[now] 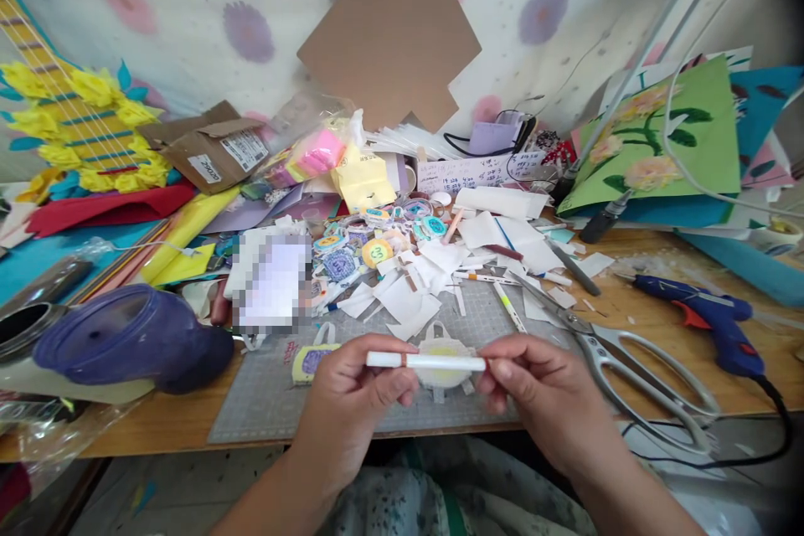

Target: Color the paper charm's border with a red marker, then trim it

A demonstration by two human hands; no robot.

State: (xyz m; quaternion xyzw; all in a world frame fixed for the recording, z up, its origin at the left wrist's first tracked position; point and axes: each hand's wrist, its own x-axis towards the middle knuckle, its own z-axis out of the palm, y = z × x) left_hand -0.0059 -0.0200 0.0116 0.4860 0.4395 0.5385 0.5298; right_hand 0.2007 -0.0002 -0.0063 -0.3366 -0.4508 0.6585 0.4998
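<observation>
A white marker pen (445, 363) with a brown band lies level between my hands, above the cutting mat. Its thicker left end, which looks like the cap, is pinched by my left hand (355, 398). On the other end, the fingers of my right hand (543, 389) are closed, and they hide the tip. Just behind the pen, a rounded whitish piece (435, 346) with a yellow middle and a loop on top rests on the mat, partly covered. Left of it sits a small yellow and purple piece (307, 363), close to my left hand.
Paper scraps (408, 306) and decorated cutouts (377, 251) cover the back of the grey cutting mat (251, 402). Large scissors (653, 377) and a blue glue gun (709, 318) lie at right. A purple lidded jar (131, 339) stands left; a cardboard box (213, 146) is behind.
</observation>
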